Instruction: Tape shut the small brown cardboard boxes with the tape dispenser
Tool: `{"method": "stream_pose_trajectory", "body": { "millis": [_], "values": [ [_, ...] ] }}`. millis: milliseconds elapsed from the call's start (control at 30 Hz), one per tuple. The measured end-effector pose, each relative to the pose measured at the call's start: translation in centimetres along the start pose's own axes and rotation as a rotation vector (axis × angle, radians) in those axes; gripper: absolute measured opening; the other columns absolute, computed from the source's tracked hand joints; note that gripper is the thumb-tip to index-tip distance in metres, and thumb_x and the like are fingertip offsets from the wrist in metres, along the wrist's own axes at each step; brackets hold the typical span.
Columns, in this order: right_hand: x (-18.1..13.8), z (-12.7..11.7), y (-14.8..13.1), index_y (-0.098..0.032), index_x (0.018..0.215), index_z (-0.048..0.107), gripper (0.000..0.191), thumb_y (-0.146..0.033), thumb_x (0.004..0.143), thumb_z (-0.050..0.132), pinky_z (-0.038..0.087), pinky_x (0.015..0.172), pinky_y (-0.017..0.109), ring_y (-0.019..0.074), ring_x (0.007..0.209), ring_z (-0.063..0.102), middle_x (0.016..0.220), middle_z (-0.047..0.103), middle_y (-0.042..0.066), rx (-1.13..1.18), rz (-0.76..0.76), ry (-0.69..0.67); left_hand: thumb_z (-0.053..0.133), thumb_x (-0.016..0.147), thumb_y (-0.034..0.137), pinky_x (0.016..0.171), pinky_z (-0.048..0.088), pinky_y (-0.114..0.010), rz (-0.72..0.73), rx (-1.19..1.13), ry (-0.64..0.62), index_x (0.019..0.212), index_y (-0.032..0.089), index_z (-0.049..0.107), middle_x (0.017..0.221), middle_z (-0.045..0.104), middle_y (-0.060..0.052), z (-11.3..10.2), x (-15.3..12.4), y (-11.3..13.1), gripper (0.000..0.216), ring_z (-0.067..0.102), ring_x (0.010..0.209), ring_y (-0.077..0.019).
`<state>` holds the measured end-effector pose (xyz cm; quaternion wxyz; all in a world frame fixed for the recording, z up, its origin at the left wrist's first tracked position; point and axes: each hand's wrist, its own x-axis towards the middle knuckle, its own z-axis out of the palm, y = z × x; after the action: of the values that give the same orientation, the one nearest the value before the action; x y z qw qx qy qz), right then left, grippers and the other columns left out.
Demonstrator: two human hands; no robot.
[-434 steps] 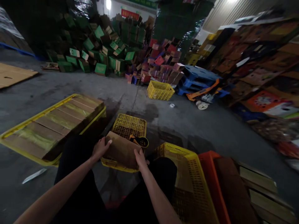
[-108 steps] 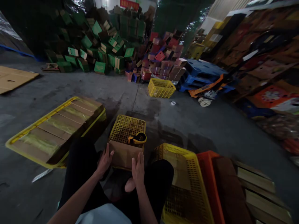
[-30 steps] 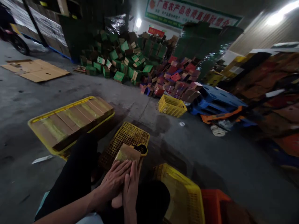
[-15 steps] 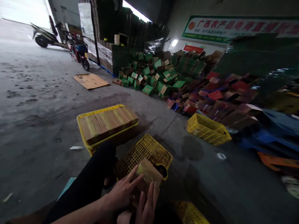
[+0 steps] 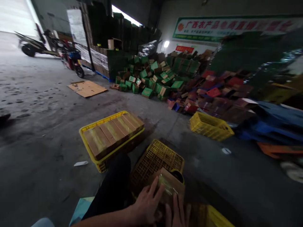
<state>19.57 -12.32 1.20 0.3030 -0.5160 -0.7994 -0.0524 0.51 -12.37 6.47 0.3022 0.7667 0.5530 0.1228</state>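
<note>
A brown cardboard box (image 5: 170, 184) with a shiny taped top rests on an upturned yellow crate (image 5: 156, 160) in front of me. My left hand (image 5: 148, 205) lies flat on the box's near left side, fingers stretched out. My right hand (image 5: 177, 214) presses flat on the near right side, fingers extended, partly cut off by the frame's bottom edge. A yellow-and-black tape dispenser (image 5: 178, 175) sits just behind the box on the crate. My leg in black trousers (image 5: 113, 192) is to the left.
A yellow crate (image 5: 88, 146) filled with taped brown boxes stands at left. Another yellow crate (image 5: 210, 126) sits at right, and one's corner (image 5: 216, 217) shows bottom right. Piles of green (image 5: 151, 75) and red boxes (image 5: 213, 94) fill the back. Flat cardboard (image 5: 86, 88) and a parked scooter (image 5: 71, 58) are far left.
The view has swung up and left since one second ago, revealing the scooter and doorway. Both hands stay pressed on the box, sliding slightly along its near side.
</note>
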Motion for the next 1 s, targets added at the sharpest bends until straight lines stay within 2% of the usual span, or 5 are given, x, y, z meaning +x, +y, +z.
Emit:
{"method": "stream_pose_trajectory", "body": {
  "millis": [100,267,633,833,1000],
  "values": [
    [0.2,-2.0,-3.8,-0.021,0.148,0.051,0.065,-0.06,0.101,0.028,0.029,0.108,0.072,0.043,0.147,0.03,0.146,0.055,0.016,-0.148,0.188,-0.044,0.062,0.078,0.021,0.118,0.031,-0.049,0.074,0.056,0.079,0.162,0.011,0.003,0.167,-0.005,-0.018,0.7,-0.7,-0.1,0.103,0.008,0.155,-0.0351],
    [0.8,-3.1,-8.3,-0.016,0.154,0.04,0.061,-0.05,0.103,0.035,0.03,0.116,0.058,0.0331,0.147,0.034,0.157,0.043,0.012,-0.113,0.134,-0.244,0.041,0.092,0.013,0.114,0.035,-0.051,0.135,0.072,0.294,0.163,0.019,0.005,0.168,0.008,-0.014,2.9,-1.9,-0.3,0.08,0.008,0.155,-0.0311],
    [-2.0,-4.8,-6.9,-0.019,0.153,0.04,0.057,-0.048,0.104,0.037,0.022,0.121,0.053,0.0264,0.142,0.041,0.155,0.047,0.01,-0.089,0.241,-0.197,0.047,0.082,0.01,0.12,0.022,-0.054,0.022,0.082,0.406,0.162,0.018,-0.006,0.166,0.017,-0.016,3.5,-3.1,0.2,0.096,0.035,0.148,-0.0275],
    [-2.0,-4.6,-7.5,-0.02,0.151,0.044,0.058,-0.052,0.104,0.034,0.028,0.118,0.055,0.0288,0.138,0.044,0.149,0.051,0.013,-0.068,0.337,-0.141,0.05,0.089,0.013,0.116,0.035,-0.048,0.156,0.068,0.42,0.161,0.025,0.021,0.169,0.01,-0.012,2.7,-3.9,-0.8,0.078,0.032,0.149,-0.029],
    [-0.4,-4.0,-7.5,-0.023,0.145,0.052,0.056,-0.055,0.101,0.038,0.035,0.114,0.055,0.0318,0.133,0.046,0.145,0.053,0.012,-0.028,0.31,-0.127,0.045,0.091,0.008,0.116,0.038,-0.048,0.226,0.032,0.454,0.159,0.027,0.029,0.163,0.03,-0.011,3.2,-3.7,-1.8,0.072,0.034,0.148,-0.0267]
  ]
}}
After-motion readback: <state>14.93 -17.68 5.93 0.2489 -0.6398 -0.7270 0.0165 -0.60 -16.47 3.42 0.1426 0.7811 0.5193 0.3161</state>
